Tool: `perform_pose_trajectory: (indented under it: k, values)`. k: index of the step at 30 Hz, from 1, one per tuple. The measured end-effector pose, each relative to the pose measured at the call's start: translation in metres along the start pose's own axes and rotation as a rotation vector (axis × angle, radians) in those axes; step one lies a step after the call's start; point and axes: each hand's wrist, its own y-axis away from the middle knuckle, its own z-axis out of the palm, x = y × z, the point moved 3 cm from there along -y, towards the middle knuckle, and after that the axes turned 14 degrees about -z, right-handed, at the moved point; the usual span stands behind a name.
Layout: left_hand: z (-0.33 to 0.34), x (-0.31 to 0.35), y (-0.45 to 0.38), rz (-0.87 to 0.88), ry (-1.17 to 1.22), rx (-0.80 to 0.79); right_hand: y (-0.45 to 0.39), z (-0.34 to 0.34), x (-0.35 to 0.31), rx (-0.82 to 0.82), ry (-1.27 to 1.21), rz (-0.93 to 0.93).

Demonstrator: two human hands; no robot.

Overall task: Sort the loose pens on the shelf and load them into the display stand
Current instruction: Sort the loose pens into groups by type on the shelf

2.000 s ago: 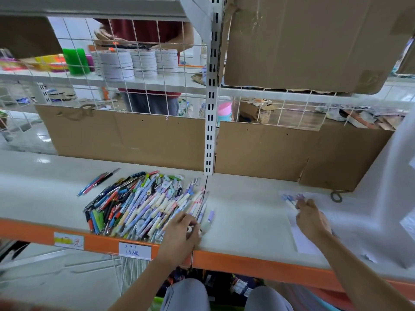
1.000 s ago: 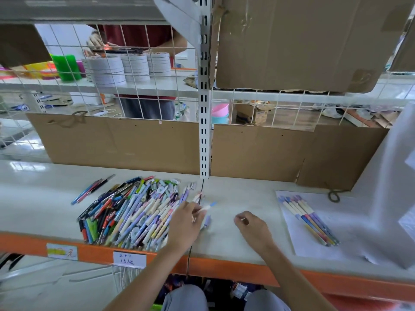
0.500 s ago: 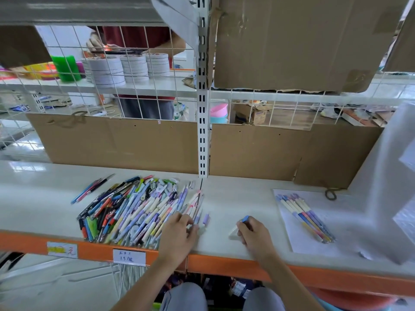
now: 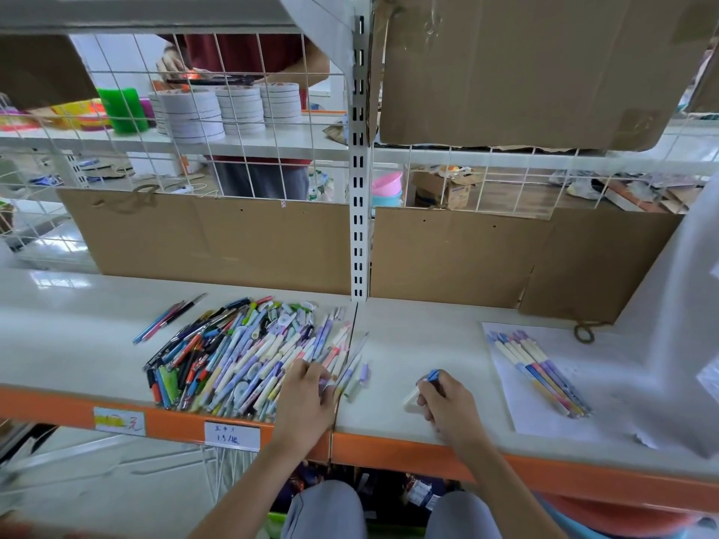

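Two hands are working on the shelf (image 4: 412,332): the left hand (image 4: 307,398) is pinching pens in the pile (image 4: 241,352), the right hand (image 4: 447,398) is gripping a blue-capped pen (image 4: 422,389).

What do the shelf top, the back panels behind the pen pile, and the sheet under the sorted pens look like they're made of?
Shelf top: smooth, glossy off-white, probably painted metal or laminate; it mirrors light.
Back panels: matte brown corrugated cardboard, with creases and raw edges.
Sheet: thin white paper, lying flat under the sorted pens.

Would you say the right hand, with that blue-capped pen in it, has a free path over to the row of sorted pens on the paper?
Probably yes: only bare shelf lies between the right hand and the sorted pens.
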Motion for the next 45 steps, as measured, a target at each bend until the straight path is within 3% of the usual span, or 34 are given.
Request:
perform_pose_trajectory:
  k: [7, 14, 18, 26, 31, 37, 41, 45]
  values:
    - [-0.007, -0.003, 0.002, 0.123, -0.196, -0.002, 0.0, 0.0, 0.001, -0.007, -0.012, -0.008]
    - [-0.032, -0.018, -0.015, 0.03, -0.264, 0.157, 0.0, 0.001, 0.002, -0.006, -0.017, -0.028]
    - [-0.033, -0.024, -0.027, -0.041, -0.389, 0.106, -0.001, 0.001, 0.003, -0.008, -0.014, -0.025]
    - [-0.023, -0.005, -0.051, -0.021, -0.4, 0.076, -0.001, 0.001, 0.004, -0.011, -0.013, -0.01]
    - [-0.017, 0.005, -0.069, -0.035, -0.45, -0.023, 0.0, 0.001, 0.002, -0.008, -0.046, 0.001]
    - [-0.025, 0.001, -0.076, -0.071, -0.303, -0.115, -0.001, 0.0, 0.004, 0.009, -0.07, 0.016]
    - [-0.044, -0.018, -0.064, -0.129, -0.158, -0.057, -0.003, 0.0, 0.007, 0.023, -0.065, 0.019]
    - [-0.055, -0.027, -0.05, -0.08, -0.18, -0.046, -0.005, 0.001, 0.006, 0.022, -0.035, 0.007]
